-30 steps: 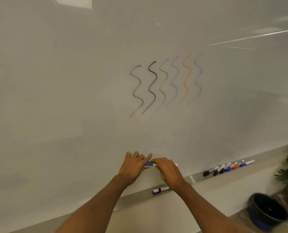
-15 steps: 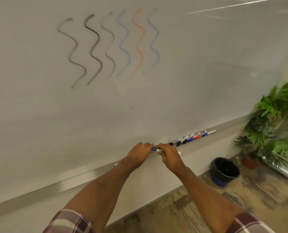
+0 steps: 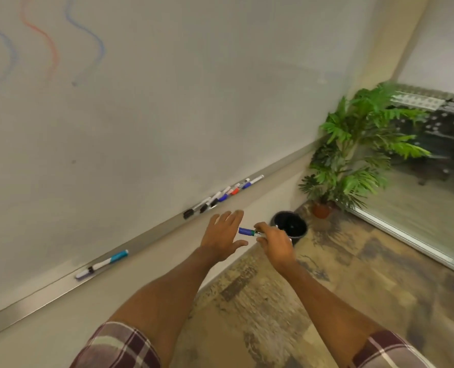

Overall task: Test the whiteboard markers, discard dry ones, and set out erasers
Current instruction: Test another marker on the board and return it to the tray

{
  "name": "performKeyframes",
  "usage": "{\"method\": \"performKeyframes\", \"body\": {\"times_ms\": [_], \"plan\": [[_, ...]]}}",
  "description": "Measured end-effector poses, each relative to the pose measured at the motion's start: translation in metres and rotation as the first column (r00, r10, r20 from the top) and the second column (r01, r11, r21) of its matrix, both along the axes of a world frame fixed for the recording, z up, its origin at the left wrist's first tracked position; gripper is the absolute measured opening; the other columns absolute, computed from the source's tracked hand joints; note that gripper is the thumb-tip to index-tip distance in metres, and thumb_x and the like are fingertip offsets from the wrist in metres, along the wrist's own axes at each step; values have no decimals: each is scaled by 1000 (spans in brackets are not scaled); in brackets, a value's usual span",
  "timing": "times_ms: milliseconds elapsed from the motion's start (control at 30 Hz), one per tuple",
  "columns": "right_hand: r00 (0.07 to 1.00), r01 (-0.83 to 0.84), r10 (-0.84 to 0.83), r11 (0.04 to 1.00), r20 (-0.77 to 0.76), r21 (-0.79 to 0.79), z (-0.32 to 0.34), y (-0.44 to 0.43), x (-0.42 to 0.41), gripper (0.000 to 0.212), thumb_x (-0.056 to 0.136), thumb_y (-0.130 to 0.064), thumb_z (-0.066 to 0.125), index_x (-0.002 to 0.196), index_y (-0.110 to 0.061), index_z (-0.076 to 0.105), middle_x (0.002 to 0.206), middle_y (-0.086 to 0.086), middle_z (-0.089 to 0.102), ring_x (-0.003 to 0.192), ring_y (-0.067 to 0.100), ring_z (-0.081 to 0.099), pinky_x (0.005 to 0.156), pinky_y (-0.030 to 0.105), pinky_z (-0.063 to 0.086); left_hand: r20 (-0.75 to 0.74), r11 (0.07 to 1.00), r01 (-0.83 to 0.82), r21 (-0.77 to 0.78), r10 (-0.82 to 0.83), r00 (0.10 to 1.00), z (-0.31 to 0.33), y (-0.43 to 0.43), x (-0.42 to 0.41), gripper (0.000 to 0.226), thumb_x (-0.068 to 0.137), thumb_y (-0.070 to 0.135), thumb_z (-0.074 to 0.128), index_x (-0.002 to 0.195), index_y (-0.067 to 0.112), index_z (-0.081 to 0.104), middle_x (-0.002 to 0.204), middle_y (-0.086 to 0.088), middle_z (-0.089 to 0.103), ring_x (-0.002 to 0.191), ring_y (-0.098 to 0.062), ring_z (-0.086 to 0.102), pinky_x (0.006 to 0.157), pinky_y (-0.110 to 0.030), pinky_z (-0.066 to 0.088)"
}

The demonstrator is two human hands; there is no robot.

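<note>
My right hand (image 3: 276, 243) grips a marker with a blue cap (image 3: 245, 231), held out in the air close to the black bin (image 3: 293, 225) on the floor. Just left of the cap, my left hand (image 3: 224, 236) is spread with straight fingers and holds nothing. The whiteboard (image 3: 167, 102) carries blue and red wavy test lines at its upper left. On the metal tray (image 3: 151, 236) a row of several markers (image 3: 221, 195) lies at the right, and a teal-capped marker (image 3: 110, 260) lies further left with a short one beside it.
A potted green plant (image 3: 353, 152) stands in the corner right of the bin. A glass wall (image 3: 432, 181) runs along the right side. The floor (image 3: 326, 301) is mottled brown.
Both hands moved away from the tray toward the bin as the view swung right and down. My left hand let go of the marker and spread; my right hand kept it.
</note>
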State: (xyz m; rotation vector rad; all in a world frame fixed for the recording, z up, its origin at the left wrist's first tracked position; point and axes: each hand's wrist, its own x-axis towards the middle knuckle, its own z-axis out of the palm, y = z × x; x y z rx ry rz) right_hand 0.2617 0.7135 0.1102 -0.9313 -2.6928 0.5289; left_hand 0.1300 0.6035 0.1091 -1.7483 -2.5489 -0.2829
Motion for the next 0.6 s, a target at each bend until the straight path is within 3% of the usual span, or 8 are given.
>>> {"method": "performKeyframes", "body": {"times_ms": [133,300,400,600], "plan": [[992,128,-128,989,6,70,2,41,30,41,90,-15,62,128,-27,57,111,4,67,91,18,64,80,28,52,-30,996,54,-76,-56,998,-10,60,14,82,95,65,31,155,18,4,163,-2,6,150,-25,5,120,-50,0],[977,207,-209,977,38,58,10,86,50,33,89,-11,60,122,-16,63,110,9,67,93,24,63,80,32,53,-47,984,145,-101,-150,988,-23,129,22,80,95,66,28,156,20,4,164,-1,2,150,-25,1,117,-49,-9],[968,250,-251,965,0,81,2,119,51,37,88,-13,62,124,-21,61,117,2,66,102,19,62,83,27,47,-41,977,185,-105,-191,981,-30,172,20,79,96,65,29,156,20,6,164,-1,5,150,-24,2,117,-50,-9],[946,305,-315,945,79,121,-13,201,35,47,80,-13,72,124,-24,60,114,-1,67,101,19,63,82,31,51,-27,965,243,-95,-247,969,-37,266,3,77,97,62,30,156,19,8,163,-2,8,150,-24,4,118,-50,-6]]}}
